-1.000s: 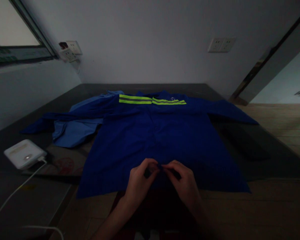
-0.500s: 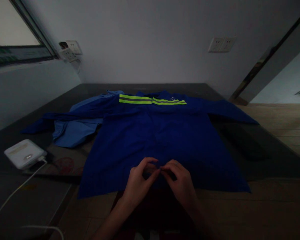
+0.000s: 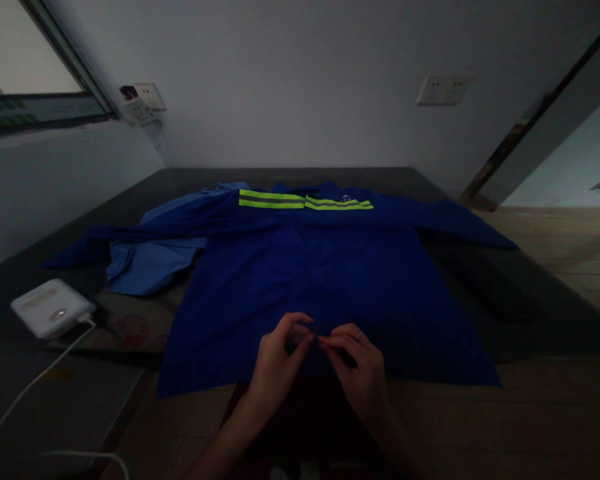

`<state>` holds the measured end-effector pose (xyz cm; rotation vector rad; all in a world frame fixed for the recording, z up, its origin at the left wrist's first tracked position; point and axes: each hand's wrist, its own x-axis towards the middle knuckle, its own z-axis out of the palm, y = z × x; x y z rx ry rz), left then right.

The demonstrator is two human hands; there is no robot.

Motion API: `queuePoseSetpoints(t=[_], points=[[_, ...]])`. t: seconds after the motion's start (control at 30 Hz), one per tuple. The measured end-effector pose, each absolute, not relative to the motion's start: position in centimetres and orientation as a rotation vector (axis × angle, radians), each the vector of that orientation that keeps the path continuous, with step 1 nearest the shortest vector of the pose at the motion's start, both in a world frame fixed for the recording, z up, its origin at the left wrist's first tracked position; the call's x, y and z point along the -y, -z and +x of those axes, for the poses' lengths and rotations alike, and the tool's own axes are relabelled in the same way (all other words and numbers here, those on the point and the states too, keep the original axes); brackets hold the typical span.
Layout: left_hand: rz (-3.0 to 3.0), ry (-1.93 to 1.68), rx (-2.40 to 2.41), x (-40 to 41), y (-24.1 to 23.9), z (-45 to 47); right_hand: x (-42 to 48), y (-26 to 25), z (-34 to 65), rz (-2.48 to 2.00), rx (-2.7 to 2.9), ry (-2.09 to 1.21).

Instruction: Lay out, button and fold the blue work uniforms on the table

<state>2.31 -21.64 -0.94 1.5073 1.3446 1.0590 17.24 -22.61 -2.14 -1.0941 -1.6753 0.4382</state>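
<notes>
Close by the near hem, the left hand (image 3: pixel 280 363) and right hand (image 3: pixel 364 375) both pinch the blue work jacket (image 3: pixel 320 273) at its front seam, fingertips meeting slightly farther up than a second ago, seemingly creeping up the front; beyond, the jacket lies flat on the dark table (image 3: pixel 205 177), with a white charger (image 3: pixel 50 308) to the left

Jacket (image 3: pixel 320 280) deep blue – neon yellow-green stripes; shirt (image 3: pixel 150 263) lighter blue; charger (image 3: pixel 50 308) white.

no readable text, small jacket (image 3: pixel 325 267) emblem illegible
</notes>
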Motion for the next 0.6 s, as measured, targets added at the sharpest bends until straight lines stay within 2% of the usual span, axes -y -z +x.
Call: queuePoseSetpoints(t=[0.27, 0.6], points=[[1.582, -0.965, -1.328, 21.8, 0.5, 2.1, 22.4, 2.2, 17.5, -1.129, 1.71, -0.506], [1.711, -0.986, -1.342, 22.0, 1.4, 2.2, 22.1, 1.4, 17.7, -1.133, 1.81, -0.434]])
